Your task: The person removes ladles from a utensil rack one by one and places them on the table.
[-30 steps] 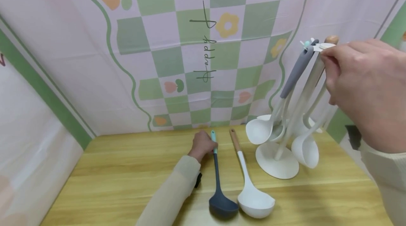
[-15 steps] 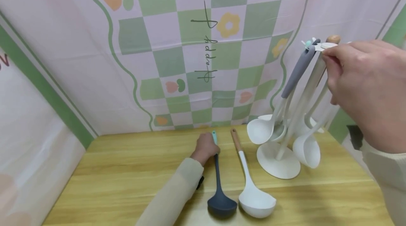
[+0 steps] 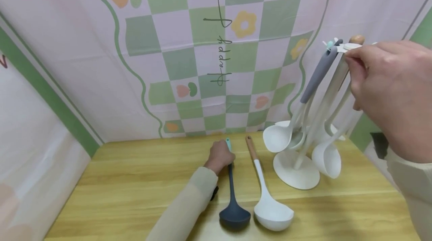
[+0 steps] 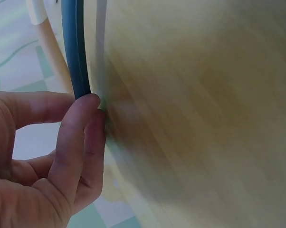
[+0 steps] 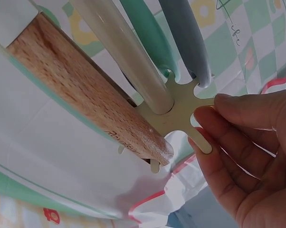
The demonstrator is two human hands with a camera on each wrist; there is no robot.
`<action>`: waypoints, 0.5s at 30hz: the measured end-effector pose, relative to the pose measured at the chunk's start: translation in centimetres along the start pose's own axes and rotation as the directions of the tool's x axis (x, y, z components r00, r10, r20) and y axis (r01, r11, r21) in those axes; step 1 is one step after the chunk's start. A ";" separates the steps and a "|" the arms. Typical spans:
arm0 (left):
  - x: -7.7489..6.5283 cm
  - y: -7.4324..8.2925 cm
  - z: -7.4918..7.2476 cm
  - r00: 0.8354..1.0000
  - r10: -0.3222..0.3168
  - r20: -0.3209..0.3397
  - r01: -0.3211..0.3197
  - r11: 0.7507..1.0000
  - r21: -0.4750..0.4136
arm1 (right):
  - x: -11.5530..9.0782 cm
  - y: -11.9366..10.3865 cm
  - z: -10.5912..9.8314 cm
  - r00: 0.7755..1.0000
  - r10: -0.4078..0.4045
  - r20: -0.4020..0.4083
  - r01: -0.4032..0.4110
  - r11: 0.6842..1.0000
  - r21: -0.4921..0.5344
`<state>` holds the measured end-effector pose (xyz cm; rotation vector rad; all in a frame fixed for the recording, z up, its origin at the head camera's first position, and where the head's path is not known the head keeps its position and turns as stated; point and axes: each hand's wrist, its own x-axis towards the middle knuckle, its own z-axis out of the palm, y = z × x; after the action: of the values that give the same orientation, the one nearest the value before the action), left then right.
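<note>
Backdrop: a patterned cloth (image 3: 243, 64), green and white checks, hung beyond the far edge of a wood-grain tabletop (image 3: 128, 188). Dark ladle (image 3: 235, 216) lies left of the other utensils, bowl at the near end, handle pointing far. My left hand (image 3: 219, 155) comes in from the left and has thumb and fingers pinched on that handle, toward its far end.

The relation that counts: the ladle's long axis runs far to near, almost straight, just right of my left hand; the bowl sits nearer to me than the grip. Left is plainly the closer of my two hands. White ladle (image 3: 274, 214) lies just right of it on a slightly slanting line, the two bowls near each other.

Stand (image 3: 287, 175) farther right, hung with utensils. My right hand (image 3: 393, 94) is up at its top, well apart from the dark ladle.

Head view hides that grip's underside; the right wrist view gives it: thumb and fingers pinching the notched top plate (image 5: 181, 107) by its prongs, with a wooden handle (image 5: 86, 90), a mint handle (image 5: 150, 38) and a grey handle (image 5: 185, 33) close by. Left wrist view shows my fingertips meeting on the dark shaft, but no bowl. Whether the handle clears the wood, I cannot tell.
</note>
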<state>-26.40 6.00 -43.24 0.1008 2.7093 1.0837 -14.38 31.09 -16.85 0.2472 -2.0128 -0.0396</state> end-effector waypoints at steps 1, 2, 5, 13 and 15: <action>0.0 0.0 0.0 1.000 -0.003 0.001 0.003 1.000 -0.001 | 0.0 0.0 0.1 1.000 0.010 -0.004 -0.010 1.000 0.009; 0.0 0.0 0.0 1.000 -0.008 0.004 0.008 1.000 -0.003 | -0.1 0.0 0.1 1.000 0.019 -0.006 -0.019 1.000 0.013; 0.2 0.0 0.1 1.000 -0.016 0.002 0.016 1.000 -0.008 | -0.2 -0.1 0.4 0.998 0.058 -0.019 -0.057 0.997 0.042; 1.3 -0.6 0.8 0.999 -0.040 0.006 0.041 0.999 -0.035 | 0.0 0.1 0.3 0.999 0.036 0.001 -0.036 0.999 0.020; 1.9 -1.1 1.3 0.999 -0.037 -0.003 0.037 0.999 -0.031 | 0.0 0.2 0.4 1.000 0.025 -0.003 -0.025 1.000 0.014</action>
<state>-27.91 6.40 -45.25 0.0440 2.6852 1.1161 -14.78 31.24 -16.98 0.2305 -2.0137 -0.0091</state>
